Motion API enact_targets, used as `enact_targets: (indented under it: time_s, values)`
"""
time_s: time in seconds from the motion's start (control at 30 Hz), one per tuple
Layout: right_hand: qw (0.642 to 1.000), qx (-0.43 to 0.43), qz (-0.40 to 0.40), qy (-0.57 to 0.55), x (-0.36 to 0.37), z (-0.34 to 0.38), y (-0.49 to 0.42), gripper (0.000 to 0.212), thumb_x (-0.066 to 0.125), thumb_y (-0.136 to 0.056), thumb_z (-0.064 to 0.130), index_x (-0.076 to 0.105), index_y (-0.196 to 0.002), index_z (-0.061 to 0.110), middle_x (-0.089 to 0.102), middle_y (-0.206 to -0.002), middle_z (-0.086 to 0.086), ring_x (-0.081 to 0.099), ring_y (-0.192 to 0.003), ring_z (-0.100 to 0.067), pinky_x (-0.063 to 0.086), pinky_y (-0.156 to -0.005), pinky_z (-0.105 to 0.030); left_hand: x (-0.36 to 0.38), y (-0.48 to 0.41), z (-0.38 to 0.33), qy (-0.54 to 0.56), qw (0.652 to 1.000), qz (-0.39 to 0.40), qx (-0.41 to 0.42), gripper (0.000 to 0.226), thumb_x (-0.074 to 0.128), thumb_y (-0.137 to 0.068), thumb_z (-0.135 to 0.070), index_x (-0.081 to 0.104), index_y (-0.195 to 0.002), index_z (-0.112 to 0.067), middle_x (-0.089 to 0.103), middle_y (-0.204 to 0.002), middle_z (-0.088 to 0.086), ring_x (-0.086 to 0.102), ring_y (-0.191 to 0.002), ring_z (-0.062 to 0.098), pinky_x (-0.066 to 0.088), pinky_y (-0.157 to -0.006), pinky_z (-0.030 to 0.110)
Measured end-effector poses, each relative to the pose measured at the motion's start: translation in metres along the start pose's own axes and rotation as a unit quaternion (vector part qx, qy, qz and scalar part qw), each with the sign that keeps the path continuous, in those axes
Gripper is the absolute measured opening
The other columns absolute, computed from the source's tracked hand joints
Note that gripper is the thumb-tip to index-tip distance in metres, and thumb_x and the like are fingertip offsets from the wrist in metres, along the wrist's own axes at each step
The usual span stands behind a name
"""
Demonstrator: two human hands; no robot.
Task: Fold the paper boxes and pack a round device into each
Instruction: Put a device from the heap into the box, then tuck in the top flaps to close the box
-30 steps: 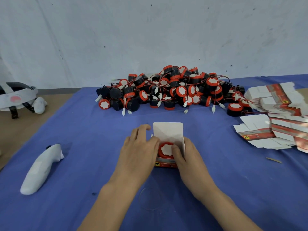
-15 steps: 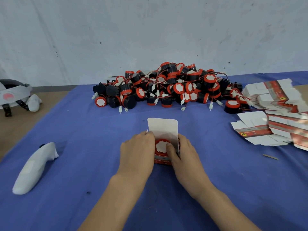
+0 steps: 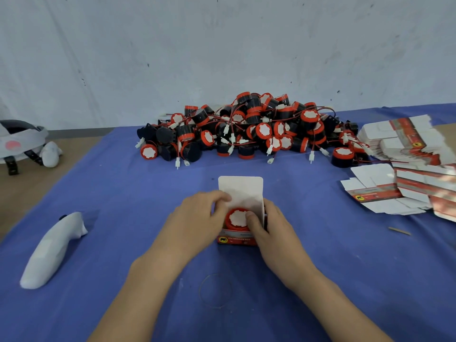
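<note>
Box (image 3: 237, 240) on tabletop (image 3: 320, 267), device (image 3: 237, 217) inside, lid flap (image 3: 240, 190) up on far side: left hand (image 3: 197, 223) pinches left wall, right hand (image 3: 274, 230) grips right wall with thumb on device; thin card looks light and crushable, so hold walls, fold at creases.

Red-white paper box (image 3: 240, 239) upright, lid flap raised; red round device (image 3: 237, 219) seated inside, white face up.

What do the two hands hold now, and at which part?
The open paper box: the left hand grips its left side, the right hand its right side, with the thumb on the round device inside.
</note>
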State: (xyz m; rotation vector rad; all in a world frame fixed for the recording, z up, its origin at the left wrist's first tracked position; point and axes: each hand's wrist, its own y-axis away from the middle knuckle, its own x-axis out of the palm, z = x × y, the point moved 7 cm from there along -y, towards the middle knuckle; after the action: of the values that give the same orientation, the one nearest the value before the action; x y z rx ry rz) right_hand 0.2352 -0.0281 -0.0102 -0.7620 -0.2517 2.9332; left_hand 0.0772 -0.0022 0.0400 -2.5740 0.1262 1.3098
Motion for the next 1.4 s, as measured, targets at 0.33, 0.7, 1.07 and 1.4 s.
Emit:
enact_targets:
  time_s: [0.33, 0.7, 1.07, 1.4]
  values:
    - [0.981, 0.062, 0.026, -0.180, -0.007, -0.009, -0.003, 0.040, 0.026, -0.106, 0.053, 0.056, -0.132, 0.049, 0.063, -0.125, 0.031, 0.055, -0.117, 0.012, 0.040, -0.100, -0.008, 0.004, 0.009, 0.022, 0.280, 0.958, 0.021, -0.054, 0.022, 0.045, -0.105, -0.024, 0.052, -0.124, -0.034, 0.067, -0.111, -0.011, 0.066, -0.094, -0.001, 0.056, -0.076, 0.021]
    - [0.988, -0.006, 0.028, -0.152, -0.002, -0.006, -0.008, 0.033, 0.052, -0.104, 0.022, 0.055, -0.112, 0.055, 0.068, -0.107, 0.025, 0.066, -0.098, 0.001, 0.053, -0.076, -0.015, 0.031, 0.002, 0.019, 0.323, 0.943, 0.043, -0.062, 0.023, 0.059, -0.099, -0.014, 0.062, -0.116, -0.029, 0.069, -0.112, -0.013, 0.067, -0.101, 0.005, 0.054, -0.085, 0.021]
    - [0.996, 0.011, 0.060, -0.066, -0.020, -0.023, -0.009, 0.042, 0.037, -0.106, 0.017, 0.072, -0.106, 0.040, 0.065, -0.121, 0.020, 0.060, -0.114, -0.004, 0.049, -0.095, -0.023, 0.022, 0.003, 0.023, 0.283, 0.956, 0.064, -0.046, 0.055, 0.035, -0.095, 0.007, 0.077, -0.088, -0.028, 0.071, -0.095, -0.028, 0.065, -0.093, -0.009, 0.050, -0.084, 0.011]
    - [0.983, -0.106, 0.141, 0.046, -0.016, -0.010, 0.004, 0.032, 0.051, -0.090, 0.063, 0.053, -0.122, 0.058, 0.038, -0.139, 0.044, 0.054, -0.110, 0.011, 0.044, -0.094, -0.020, 0.022, 0.025, 0.021, 0.054, 0.988, 0.065, 0.132, 0.041, 0.051, -0.087, -0.068, 0.052, -0.127, -0.058, 0.034, -0.134, -0.051, 0.028, -0.131, -0.021, 0.030, -0.101, 0.010]
